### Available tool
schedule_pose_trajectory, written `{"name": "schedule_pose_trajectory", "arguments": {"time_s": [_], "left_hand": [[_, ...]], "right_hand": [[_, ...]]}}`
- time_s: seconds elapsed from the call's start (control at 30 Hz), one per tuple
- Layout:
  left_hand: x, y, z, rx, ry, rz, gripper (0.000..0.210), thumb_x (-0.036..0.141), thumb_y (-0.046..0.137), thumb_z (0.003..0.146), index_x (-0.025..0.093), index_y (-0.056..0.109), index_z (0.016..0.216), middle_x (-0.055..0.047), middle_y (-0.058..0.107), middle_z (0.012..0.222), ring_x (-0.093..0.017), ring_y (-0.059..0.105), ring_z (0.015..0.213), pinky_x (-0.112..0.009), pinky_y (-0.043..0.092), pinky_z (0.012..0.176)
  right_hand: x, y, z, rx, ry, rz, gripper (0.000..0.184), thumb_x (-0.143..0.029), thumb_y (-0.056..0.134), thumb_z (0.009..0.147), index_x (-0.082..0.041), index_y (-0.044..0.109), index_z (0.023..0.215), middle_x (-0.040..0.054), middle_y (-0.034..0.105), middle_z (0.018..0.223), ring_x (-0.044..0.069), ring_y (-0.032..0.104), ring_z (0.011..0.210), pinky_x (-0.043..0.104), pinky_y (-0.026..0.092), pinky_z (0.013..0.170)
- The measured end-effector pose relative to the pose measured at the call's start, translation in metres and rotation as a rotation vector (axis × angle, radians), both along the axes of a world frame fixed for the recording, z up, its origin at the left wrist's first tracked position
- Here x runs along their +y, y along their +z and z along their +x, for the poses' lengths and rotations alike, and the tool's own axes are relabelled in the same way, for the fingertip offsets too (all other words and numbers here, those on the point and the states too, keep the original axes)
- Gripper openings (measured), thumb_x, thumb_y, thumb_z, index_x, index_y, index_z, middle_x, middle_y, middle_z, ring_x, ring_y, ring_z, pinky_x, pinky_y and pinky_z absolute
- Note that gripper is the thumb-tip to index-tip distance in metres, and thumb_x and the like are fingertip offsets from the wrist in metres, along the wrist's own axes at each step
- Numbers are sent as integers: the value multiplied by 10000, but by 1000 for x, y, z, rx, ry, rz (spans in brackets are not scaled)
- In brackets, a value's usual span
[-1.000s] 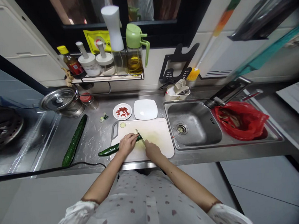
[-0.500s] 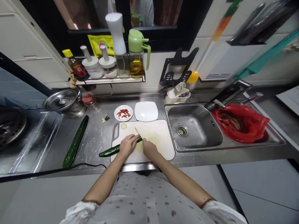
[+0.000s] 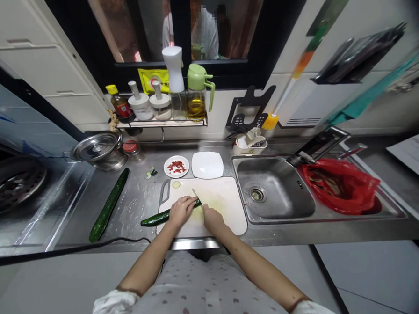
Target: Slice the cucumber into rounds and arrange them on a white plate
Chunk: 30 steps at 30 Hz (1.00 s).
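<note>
Under my left hand [image 3: 180, 211] a dark green cucumber [image 3: 155, 219] is pressed down on the white cutting board [image 3: 229, 207], its left end sticking out past the board. My left fingers are closed over it near its right end. My right hand [image 3: 213, 219] is wrapped around the handle of a knife [image 3: 194, 193], whose blade stands at the cucumber's right end, close to my left fingertips. A pale round cucumber slice [image 3: 176, 184] lies at the board's upper left. The handle is mostly hidden by my fingers.
Behind the board stand a plate of chopped red bits [image 3: 177, 166] and a white square plate [image 3: 207, 165]. Another cucumber [image 3: 110, 204] lies at left, with cucumber scraps [image 3: 150, 172] nearby. The sink [image 3: 274, 186] and a red plastic bag [image 3: 341, 187] are at right.
The view has tilted up slightly, so everything sits lower in the picture. My hands keep nearly the same hold on the cucumber and knife.
</note>
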<state>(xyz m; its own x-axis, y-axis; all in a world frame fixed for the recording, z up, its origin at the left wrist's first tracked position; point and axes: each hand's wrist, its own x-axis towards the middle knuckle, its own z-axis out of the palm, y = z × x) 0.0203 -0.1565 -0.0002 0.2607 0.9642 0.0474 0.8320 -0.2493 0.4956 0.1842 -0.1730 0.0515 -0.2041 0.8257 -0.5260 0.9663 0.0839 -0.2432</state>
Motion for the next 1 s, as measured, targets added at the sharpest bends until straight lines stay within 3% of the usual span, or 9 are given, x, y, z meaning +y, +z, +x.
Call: {"name": "schedule_pose_trajectory", "arguments": {"time_s": [0.47,1.0], "left_hand": [[2,4,2,-11,7,-36,319,333,428,941,332,626,1191,-7,647,1101,-151,578,1003,-262,454,890],[1,7,2,-16,17,-35,322,338,427,941,330,627,1194,-6,652,1091,-145,581,1005,-255,455,891]], "right_hand": [[-1,-13,3,3,3,27,351,-5,338,836,-133,452,1142,136,667,981,210,644,950,278,420,727],[7,-4,-11,25,-60,13,356,-19,374,853,-126,425,1189,147,668,1016,207,643,971,273,427,738]]}}
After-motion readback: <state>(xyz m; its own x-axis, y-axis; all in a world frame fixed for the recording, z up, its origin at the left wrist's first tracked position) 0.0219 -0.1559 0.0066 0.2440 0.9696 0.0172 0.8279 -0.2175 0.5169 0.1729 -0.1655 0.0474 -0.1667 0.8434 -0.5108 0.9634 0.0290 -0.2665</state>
